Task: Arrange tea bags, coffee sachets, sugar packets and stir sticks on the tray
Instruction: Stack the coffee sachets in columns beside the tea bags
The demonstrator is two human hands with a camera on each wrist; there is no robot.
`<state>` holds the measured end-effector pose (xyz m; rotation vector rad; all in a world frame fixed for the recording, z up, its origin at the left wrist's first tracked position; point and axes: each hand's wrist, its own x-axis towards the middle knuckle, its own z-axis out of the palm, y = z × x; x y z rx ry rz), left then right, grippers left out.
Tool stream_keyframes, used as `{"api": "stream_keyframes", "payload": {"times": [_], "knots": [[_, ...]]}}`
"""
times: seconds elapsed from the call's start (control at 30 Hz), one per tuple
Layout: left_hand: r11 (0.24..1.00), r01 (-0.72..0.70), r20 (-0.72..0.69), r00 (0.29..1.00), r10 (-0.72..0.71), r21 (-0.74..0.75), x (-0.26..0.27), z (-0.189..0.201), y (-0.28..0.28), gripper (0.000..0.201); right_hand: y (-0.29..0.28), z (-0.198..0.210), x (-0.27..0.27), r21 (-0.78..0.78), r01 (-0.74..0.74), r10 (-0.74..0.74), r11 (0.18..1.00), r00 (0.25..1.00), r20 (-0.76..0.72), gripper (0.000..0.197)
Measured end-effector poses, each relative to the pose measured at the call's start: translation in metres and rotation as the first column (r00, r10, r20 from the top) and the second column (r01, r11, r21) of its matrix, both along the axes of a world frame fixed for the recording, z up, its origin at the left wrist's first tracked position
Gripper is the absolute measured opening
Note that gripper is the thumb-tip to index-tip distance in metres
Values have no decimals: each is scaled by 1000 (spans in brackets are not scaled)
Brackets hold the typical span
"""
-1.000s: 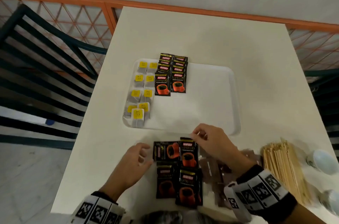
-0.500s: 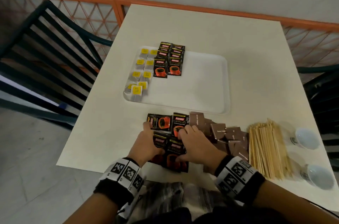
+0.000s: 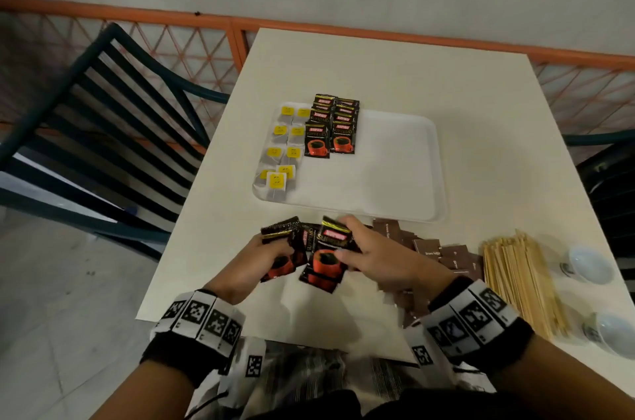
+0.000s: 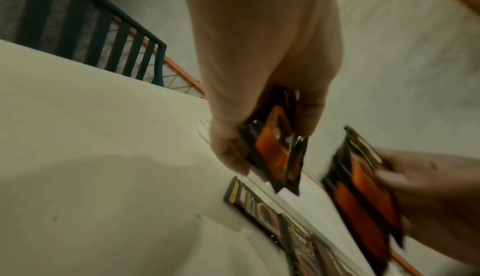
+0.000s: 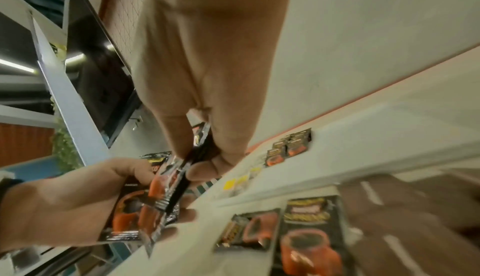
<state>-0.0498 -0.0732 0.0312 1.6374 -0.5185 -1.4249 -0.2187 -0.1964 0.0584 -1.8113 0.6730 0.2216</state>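
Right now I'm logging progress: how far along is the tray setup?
Done: tea bags and some coffee sachets lie in rows on the tray. In hand: the left hand and right hand each hold more sachets. Left: sugar packets and stir sticks, still on the table.

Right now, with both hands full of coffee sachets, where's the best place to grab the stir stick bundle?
Probably the stir stick bundle is best pinched across its middle from above, thumb and fingers on its long sides. The sticks lie flat and loose on the table, fanning at the ends, so an end grip would likely scatter them.
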Motion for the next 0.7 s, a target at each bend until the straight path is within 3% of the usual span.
{"api": "stream_keyframes", "payload": {"times": [0.1,0.17,0.3,0.37,0.43,0.5,0.6,0.7], "knots": [[993,-83,-270,961,59,-80,1,13,-5,27,2,1,30,-75,31,-21,997,990,136,49],[988,-111,-346,936,67,-109,6,19,-7,32,3,-1,49,-168,24,2,985,988,153,58],[993,-18,-243,970,-12,-119,20,23,-5,20,8,-3,70,-404,-52,102,913,989,103,72],[996,7,-195,980,-25,-94,26,21,-3,18,6,-9,71,-385,-25,63,923,994,84,73],[997,-30,-206,978,13,-77,34,18,-2,25,0,-19,65,-352,57,-32,934,997,76,60],[993,-98,-278,958,77,-63,41,16,-1,27,-8,-32,55,-475,2,-44,880,996,-78,49],[987,-156,-318,938,139,-27,46,11,-1,20,-8,-54,45,-649,-249,-2,719,933,-360,51],[991,-134,-276,953,123,-21,47,5,-3,21,-1,-66,46,-655,-244,-9,715,934,-358,54]]}}
